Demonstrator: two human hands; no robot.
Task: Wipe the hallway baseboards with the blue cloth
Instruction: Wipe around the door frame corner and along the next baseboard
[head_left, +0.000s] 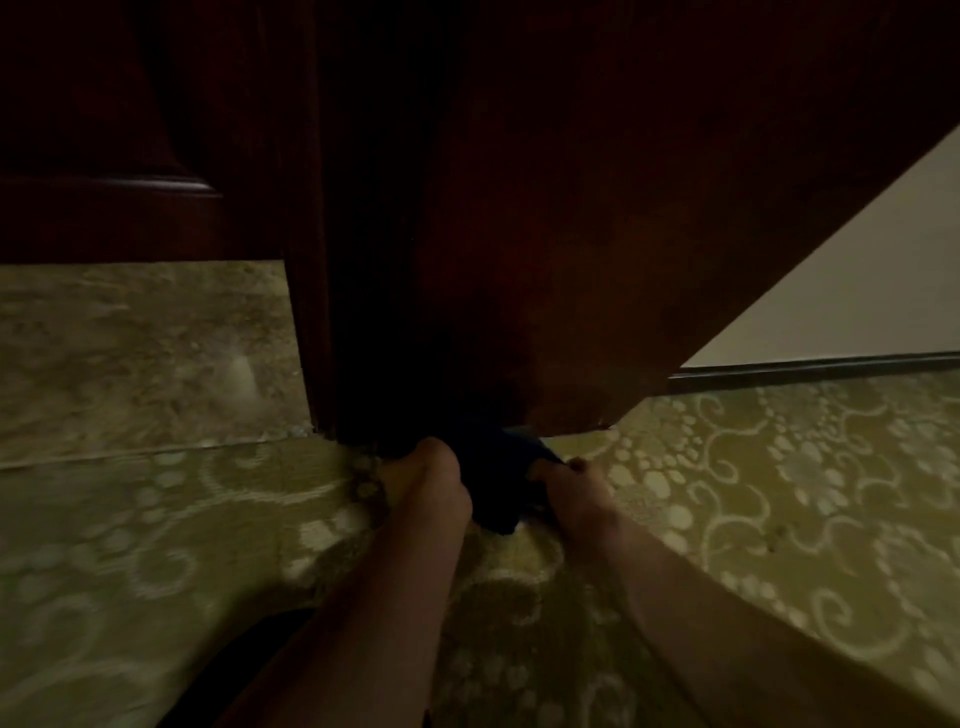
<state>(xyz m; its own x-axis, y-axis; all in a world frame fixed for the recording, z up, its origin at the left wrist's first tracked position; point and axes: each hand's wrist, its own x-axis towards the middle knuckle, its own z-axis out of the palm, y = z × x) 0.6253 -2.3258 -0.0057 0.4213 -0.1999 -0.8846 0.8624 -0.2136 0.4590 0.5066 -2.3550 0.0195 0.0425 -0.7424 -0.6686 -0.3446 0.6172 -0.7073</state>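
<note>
The blue cloth (498, 478) looks almost black in the dim light and lies bunched on the floor at the foot of a dark red wooden door frame (363, 312). My left hand (431, 483) grips its left side and my right hand (571, 488) grips its right side, both closed on the fabric. A dark baseboard (810, 370) runs along the bottom of the pale wall at the right, away from both hands. The cloth's far edge is hidden in shadow under the wood.
A dark red door leaf (597, 208) angles out above the hands. Patterned green-gold flooring (779, 493) covers the floor, with a plainer marbled strip (145, 353) at the left. A dark shape (244, 670), perhaps my knee, sits at the bottom left.
</note>
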